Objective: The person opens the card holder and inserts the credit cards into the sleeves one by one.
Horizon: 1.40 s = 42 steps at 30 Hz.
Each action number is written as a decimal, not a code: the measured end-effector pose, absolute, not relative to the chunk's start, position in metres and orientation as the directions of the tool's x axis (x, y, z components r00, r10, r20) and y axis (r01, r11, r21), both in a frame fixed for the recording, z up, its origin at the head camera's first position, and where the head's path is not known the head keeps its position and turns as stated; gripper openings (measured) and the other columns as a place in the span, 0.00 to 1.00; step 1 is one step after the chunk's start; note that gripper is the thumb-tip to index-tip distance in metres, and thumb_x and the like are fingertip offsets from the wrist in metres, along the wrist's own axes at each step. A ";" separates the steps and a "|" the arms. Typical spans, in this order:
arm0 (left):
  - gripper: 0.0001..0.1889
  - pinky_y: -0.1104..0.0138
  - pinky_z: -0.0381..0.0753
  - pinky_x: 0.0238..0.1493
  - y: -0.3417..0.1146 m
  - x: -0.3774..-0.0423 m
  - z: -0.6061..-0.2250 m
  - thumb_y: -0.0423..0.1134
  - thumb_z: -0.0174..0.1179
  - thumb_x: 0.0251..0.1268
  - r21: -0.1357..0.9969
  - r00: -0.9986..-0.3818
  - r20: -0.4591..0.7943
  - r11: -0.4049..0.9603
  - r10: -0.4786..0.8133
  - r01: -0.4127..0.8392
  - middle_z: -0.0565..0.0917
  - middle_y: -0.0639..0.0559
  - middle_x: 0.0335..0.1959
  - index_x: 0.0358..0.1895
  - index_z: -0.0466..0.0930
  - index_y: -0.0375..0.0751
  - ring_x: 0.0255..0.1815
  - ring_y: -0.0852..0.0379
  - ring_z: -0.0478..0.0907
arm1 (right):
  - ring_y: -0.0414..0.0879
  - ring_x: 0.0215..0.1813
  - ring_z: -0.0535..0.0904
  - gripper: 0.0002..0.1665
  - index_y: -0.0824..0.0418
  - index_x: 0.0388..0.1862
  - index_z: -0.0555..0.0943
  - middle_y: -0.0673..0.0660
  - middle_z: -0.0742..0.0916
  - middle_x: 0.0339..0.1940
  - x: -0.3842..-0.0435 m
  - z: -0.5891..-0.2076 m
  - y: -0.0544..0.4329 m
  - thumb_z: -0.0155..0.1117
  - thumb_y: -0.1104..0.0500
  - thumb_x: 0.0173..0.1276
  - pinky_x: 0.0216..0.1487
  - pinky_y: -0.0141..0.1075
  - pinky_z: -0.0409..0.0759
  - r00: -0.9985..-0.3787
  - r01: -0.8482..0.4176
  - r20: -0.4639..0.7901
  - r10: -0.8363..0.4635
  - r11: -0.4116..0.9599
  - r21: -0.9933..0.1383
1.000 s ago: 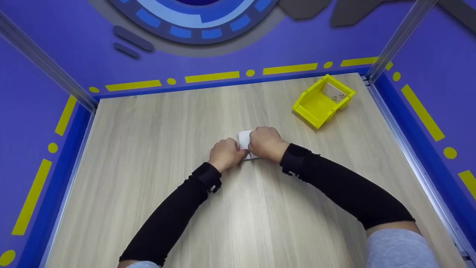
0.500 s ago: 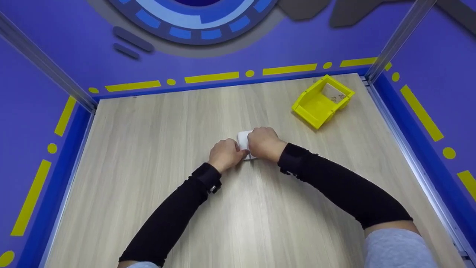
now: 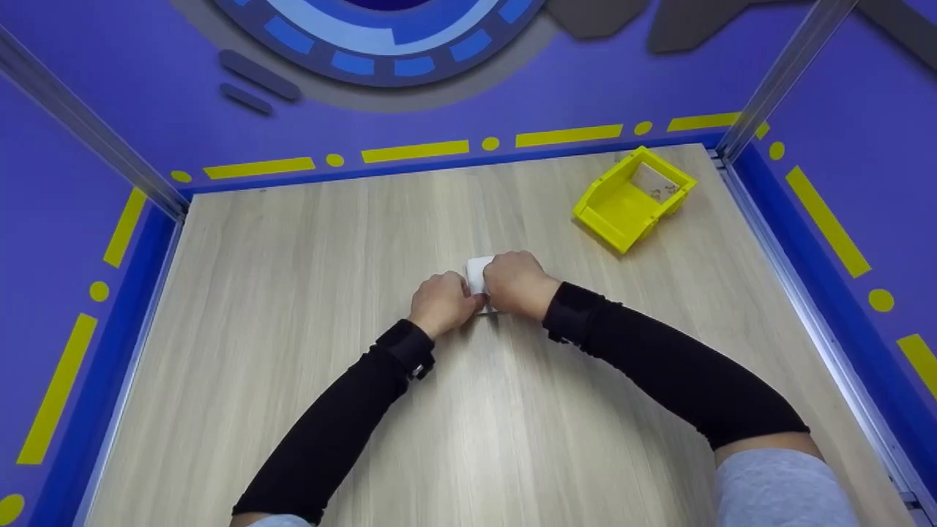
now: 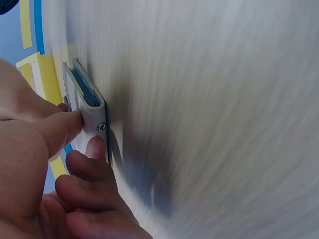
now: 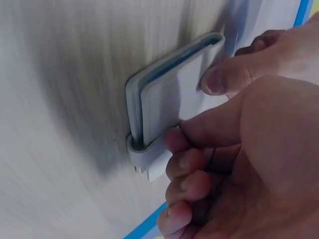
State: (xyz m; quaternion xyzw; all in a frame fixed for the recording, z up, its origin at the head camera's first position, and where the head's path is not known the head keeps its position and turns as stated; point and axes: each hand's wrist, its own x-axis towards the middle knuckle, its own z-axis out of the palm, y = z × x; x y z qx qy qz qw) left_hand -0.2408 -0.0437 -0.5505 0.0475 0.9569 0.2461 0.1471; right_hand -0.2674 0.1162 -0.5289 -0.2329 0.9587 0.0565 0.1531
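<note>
A small white card wallet (image 3: 477, 272) lies folded on the table, between the two hands. My left hand (image 3: 441, 302) holds it at the spine; in the left wrist view the thumb presses the cover and a fingertip touches the spine (image 4: 92, 119) near a small metal snap (image 4: 101, 127). Over the wallet's opening edge runs a closure strap (image 5: 144, 155). My right hand (image 3: 521, 284) pinches this strap between thumb and index finger, its other fingers curled. Bluish inner sleeves (image 5: 174, 62) show between the covers. The strap's end is hidden under the right fingers.
A yellow open-front bin (image 3: 622, 208) with a label inside stands at the back right of the wooden table (image 3: 329, 241). Blue-purple panels (image 3: 410, 132) with yellow marks enclose the back and both sides.
My right hand has shifted slightly left, toward my left hand, covering a little more of the wallet. The left hand and the bin stay almost where they were.
</note>
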 end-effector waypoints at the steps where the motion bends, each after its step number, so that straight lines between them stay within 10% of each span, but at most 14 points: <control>1: 0.25 0.61 0.68 0.28 -0.044 -0.241 -0.550 0.56 0.72 0.72 0.489 -0.952 -0.258 0.872 0.163 0.017 0.76 0.56 0.24 0.21 0.72 0.51 0.26 0.54 0.73 | 0.57 0.45 0.89 0.14 0.65 0.43 0.90 0.62 0.92 0.43 -0.267 -0.529 0.116 0.69 0.54 0.74 0.52 0.55 0.91 -0.845 -0.473 -0.304 -0.440 0.880 0.042; 29: 0.23 0.61 0.67 0.28 -0.047 -0.246 -0.552 0.47 0.71 0.71 0.463 -0.950 -0.268 0.886 0.161 0.019 0.74 0.57 0.23 0.18 0.70 0.53 0.27 0.53 0.71 | 0.60 0.35 0.89 0.17 0.63 0.28 0.88 0.63 0.91 0.30 -0.253 -0.538 0.107 0.76 0.51 0.68 0.39 0.53 0.89 -0.809 -0.586 -0.019 -0.588 0.802 0.119; 42: 0.25 0.62 0.67 0.29 -0.048 -0.236 -0.550 0.56 0.69 0.75 0.485 -0.955 -0.242 0.874 0.171 0.033 0.76 0.56 0.24 0.21 0.72 0.52 0.27 0.54 0.73 | 0.54 0.39 0.82 0.17 0.62 0.37 0.85 0.59 0.87 0.36 -0.274 -0.530 0.139 0.59 0.54 0.85 0.48 0.52 0.86 -0.830 -0.389 -0.345 -0.438 0.898 -0.205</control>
